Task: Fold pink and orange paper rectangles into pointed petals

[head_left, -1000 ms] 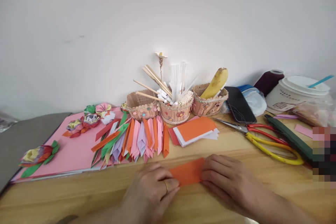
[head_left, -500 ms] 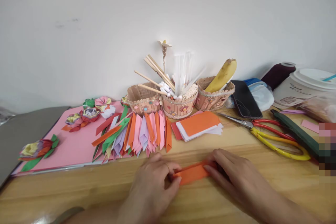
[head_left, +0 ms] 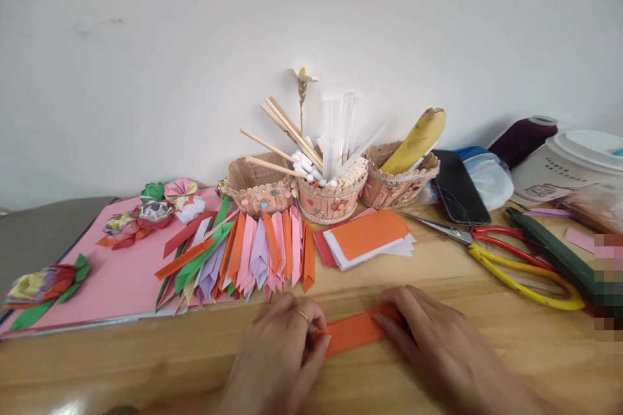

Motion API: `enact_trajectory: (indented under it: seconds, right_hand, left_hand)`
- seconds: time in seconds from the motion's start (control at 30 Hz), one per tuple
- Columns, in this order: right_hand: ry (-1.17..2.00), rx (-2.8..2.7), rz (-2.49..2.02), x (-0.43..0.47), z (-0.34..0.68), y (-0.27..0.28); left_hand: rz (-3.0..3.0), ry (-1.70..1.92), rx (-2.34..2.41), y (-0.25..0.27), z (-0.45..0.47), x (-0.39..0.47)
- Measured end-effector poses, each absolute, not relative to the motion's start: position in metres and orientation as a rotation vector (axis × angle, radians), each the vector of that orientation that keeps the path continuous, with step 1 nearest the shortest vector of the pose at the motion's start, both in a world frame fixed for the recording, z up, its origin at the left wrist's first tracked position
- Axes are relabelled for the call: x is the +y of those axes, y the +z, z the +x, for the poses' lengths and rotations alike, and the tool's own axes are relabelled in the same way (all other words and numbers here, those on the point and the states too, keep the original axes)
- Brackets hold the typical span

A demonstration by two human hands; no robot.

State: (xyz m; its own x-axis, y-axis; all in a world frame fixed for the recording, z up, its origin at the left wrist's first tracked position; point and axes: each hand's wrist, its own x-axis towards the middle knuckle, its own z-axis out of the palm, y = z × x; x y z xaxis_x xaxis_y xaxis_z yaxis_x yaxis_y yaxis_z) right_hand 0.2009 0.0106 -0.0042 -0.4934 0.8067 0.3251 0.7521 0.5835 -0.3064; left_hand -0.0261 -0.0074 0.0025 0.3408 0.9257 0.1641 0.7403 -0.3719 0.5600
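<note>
A folded strip of orange paper (head_left: 354,332) lies low over the wooden table between my hands. My left hand (head_left: 281,351), with a ring on one finger, pinches the strip's left end between thumb and fingers. At the other end, my right hand (head_left: 424,337) grips the paper with its thumb in front and fingers behind. Both ends of the strip are partly covered by my fingers. Beyond my hands are a row of folded paper strips (head_left: 260,253) in several colours and a stack of flat paper pieces (head_left: 372,235) with orange on top.
Wooden baskets (head_left: 331,202) stand by the wall, holding sticks, clear tubes and a banana (head_left: 416,141). At right lie scissors (head_left: 525,275), a phone (head_left: 460,188), a dark green bar (head_left: 549,256) and a white tub (head_left: 574,172). Paper flowers (head_left: 156,211) rest on pink sheets (head_left: 121,269) at left.
The orange strip looks flatter, its raised back edge now down against the front. Both hands stay at its ends. The view has shifted slightly.
</note>
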Motion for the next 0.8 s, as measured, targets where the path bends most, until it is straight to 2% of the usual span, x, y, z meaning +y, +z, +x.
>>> enact_trajectory:
  seconds: [0.8]
  right_hand:
    - [0.207, -2.427, -1.194, 0.0112, 0.2011, -0.0001]
  left_hand:
    - [2.282, 0.529, 1.389, -0.0044, -0.0311, -0.0066]
